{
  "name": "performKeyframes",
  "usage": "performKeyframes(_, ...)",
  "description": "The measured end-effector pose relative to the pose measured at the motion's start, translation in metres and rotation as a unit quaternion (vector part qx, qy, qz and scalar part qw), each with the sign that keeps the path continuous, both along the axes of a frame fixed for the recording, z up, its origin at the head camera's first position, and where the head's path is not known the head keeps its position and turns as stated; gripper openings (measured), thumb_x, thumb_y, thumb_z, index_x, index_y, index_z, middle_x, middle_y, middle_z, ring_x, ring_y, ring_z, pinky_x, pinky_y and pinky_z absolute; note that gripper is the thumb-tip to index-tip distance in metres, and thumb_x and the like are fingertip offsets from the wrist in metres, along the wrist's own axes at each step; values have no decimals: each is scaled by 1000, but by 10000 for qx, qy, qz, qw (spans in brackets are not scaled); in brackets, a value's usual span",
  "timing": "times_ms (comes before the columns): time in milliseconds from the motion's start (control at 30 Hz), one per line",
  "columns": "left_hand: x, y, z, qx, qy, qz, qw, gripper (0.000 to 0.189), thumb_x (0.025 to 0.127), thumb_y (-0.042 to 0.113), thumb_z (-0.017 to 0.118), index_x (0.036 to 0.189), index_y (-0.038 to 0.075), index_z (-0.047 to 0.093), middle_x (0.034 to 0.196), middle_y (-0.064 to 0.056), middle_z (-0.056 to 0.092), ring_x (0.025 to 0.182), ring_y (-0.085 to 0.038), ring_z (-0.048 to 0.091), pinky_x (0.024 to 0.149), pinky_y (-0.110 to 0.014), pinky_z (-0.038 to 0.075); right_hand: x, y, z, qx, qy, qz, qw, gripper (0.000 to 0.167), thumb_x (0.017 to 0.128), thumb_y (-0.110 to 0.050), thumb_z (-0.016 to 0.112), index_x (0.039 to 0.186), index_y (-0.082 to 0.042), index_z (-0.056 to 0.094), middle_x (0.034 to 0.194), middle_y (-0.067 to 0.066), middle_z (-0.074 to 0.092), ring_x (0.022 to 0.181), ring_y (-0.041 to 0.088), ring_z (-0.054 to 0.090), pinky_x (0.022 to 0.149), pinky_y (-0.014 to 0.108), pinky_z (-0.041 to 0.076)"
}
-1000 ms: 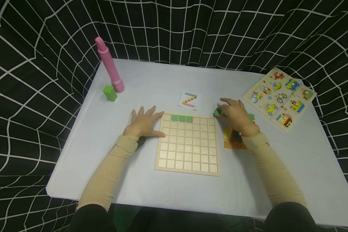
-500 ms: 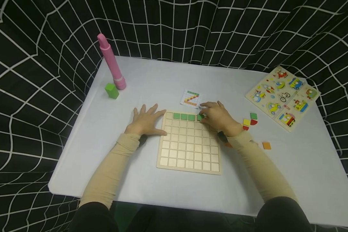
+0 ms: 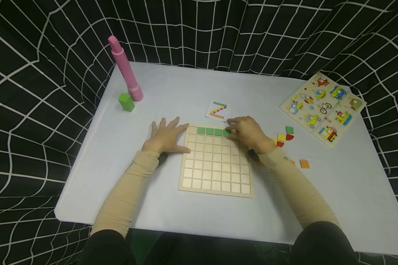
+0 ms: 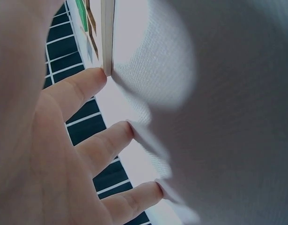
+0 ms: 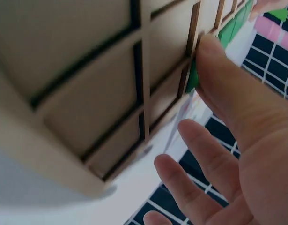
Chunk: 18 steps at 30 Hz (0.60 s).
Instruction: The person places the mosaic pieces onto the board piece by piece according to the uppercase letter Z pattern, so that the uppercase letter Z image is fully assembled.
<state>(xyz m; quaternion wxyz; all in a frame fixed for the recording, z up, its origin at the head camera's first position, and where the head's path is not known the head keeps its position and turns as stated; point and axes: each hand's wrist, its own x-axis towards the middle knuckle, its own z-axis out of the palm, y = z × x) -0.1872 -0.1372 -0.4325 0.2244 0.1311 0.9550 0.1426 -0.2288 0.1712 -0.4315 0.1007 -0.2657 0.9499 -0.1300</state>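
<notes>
Apparently, a green row is being laid along the top of the board [image 3: 207, 166] at mid-frame, after the card [image 3: 217, 111] above it. Three tiles [image 3: 210, 131] are already set; the fourth tile [image 3: 226, 133] is pinched at its cell by the fingers of the right hand [image 3: 250, 134], though whether it sits flat cannot be told. The board's left edge is touched by the left hand [image 3: 164, 139], its fingers spread and gripping nothing. Next, probably, it should be pressed home and released, and the loose green tile [image 3: 289, 130] right of centre fetched.
</notes>
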Motion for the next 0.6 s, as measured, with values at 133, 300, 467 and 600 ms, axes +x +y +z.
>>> performKeyframes(133,-1,0,0,-30,-11,-22,10000,102,82,68,74,165,30,27,176,-11,10,157,-60,4,121,-81,1,-1,11,3,147,267,-41,9995,40,87,-26,82,122,-7,77,144,18,65,136,40,59,119,73,32)
performKeyframes(300,-1,0,1,-6,-52,20,10000,102,83,65,75,165,29,27,176,-12,10,157,-60,3,121,-80,0,0,41,12,302,338,-449,9980,40,92,-22,78,127,-5,73,147,21,60,139,42,54,120,74,28)
performKeyframes(467,0,0,1,-6,-86,48,10000,102,83,66,75,165,30,26,177,-11,10,157,-59,3,122,-80,-1,4,76,19,524,237,-954,9938,41,92,-18,78,131,-5,71,152,23,54,140,47,51,121,74,26)
performKeyframes(600,0,0,0,11,-88,43,10000,102,83,66,75,165,30,26,177,-10,9,157,-59,2,122,-80,-1,5,102,21,541,106,-1264,9904,42,91,-15,78,131,-4,70,152,25,53,142,47,47,121,75,24)
